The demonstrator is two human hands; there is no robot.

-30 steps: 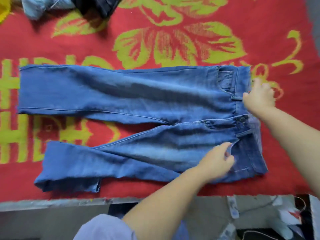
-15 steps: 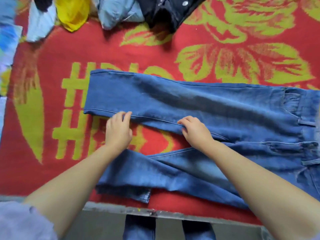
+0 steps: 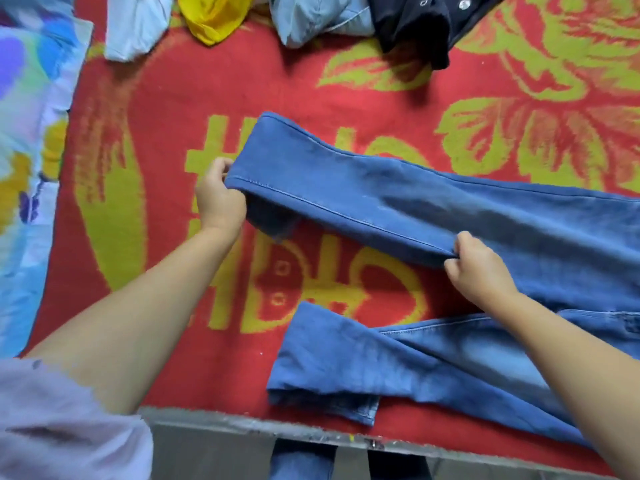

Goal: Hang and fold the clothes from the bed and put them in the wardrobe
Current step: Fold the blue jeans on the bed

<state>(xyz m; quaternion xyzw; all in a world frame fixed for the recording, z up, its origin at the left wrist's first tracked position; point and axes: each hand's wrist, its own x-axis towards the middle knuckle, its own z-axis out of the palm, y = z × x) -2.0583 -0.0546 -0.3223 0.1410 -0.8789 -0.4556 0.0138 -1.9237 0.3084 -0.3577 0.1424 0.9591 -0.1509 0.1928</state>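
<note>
Red-and-yellow blanketed bed [image 3: 207, 81] bears jeans [image 3: 450, 209] and piled clothes [image 3: 311, 19].

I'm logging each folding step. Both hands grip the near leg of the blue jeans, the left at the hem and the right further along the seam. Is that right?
Not quite: it is the far leg, lifted off the blanket, not the near one, as the head view shows. The rest holds: the left hand grips its hem and the right hand pinches further along the seam.

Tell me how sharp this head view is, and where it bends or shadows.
Head view: soft overall, with the sleeve smeared at lower left; wide-angle bending curves the bed edge; even light, no glare; a dark shadow sits under the lifted leg of the jeans, beside the left hand; right hand fairly crisp.
</note>
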